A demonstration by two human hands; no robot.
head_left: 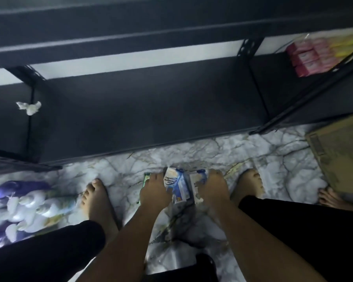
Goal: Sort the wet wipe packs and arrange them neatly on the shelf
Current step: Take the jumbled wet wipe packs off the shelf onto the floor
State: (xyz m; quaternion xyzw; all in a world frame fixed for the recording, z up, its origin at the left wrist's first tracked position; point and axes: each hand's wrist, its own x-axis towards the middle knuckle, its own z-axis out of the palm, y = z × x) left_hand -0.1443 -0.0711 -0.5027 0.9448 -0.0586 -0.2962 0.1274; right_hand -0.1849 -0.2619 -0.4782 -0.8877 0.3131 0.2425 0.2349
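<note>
The left grip (154, 192) and the right grip (213, 188) squeeze a small bunch of wet wipe packs (176, 187) between them. The fingers of each curl over the packs' far ends, so both are pinching the bunch from its sides. The packs stand on edge, side by side. Their long axes run away from the person towards the front edge of the shelf (151, 110), and the far ends lean a little to the left. The nearest blue-and-white pack turns its printed face up and left. A green pack (145, 178) peeks out beyond the left fingers. Motion blur hides how many packs are in the bunch.

The bunch hangs over the marble floor (192, 155), between the person's bare left foot (96, 200) and right foot (250, 184), near the middle of the shelf's front edge.

A heap of more packs (18, 208) lies on the floor by its left edge. A cardboard box (338, 155) sits at the right, with another person's toes (327, 197) just beside it. On the dark bottom board, near its left end, lies a crumpled white tissue (29, 107). Pink boxes (308, 55) are stacked on the adjoining shelf at the far right corner.
</note>
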